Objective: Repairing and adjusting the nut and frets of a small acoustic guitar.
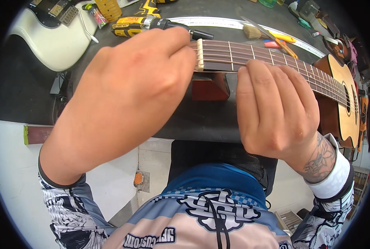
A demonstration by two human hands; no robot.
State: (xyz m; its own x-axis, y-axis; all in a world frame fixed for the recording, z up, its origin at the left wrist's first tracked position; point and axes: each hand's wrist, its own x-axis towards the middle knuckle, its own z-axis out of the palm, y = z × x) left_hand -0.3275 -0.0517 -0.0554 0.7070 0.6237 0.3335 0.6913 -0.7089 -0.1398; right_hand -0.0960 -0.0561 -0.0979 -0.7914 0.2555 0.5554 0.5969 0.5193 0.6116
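An acoustic guitar point(341, 85) lies face up across the bench, its body at the right and its neck running left. Strings stretch along the dark fretboard point(220, 65) to a pale nut point(200, 54). My left hand point(141, 76) is closed at the headstock end, just beyond the nut, and covers the headstock and whatever its fingers grip. Over the near edge of the fretboard, my right hand point(276, 106) is closed with fingers curled inward; its fingertips and thumb are hidden. Below the nut, a dark red block point(210, 88) sits under the neck.
A white electric guitar body point(54, 43) lies far left. Behind the neck are a yellow-black power drill point(129, 25), a long metal ruler point(230, 23), a brush point(251, 31) and a yellow-handled tool point(283, 37). Assorted tools crowd the bench's far right.
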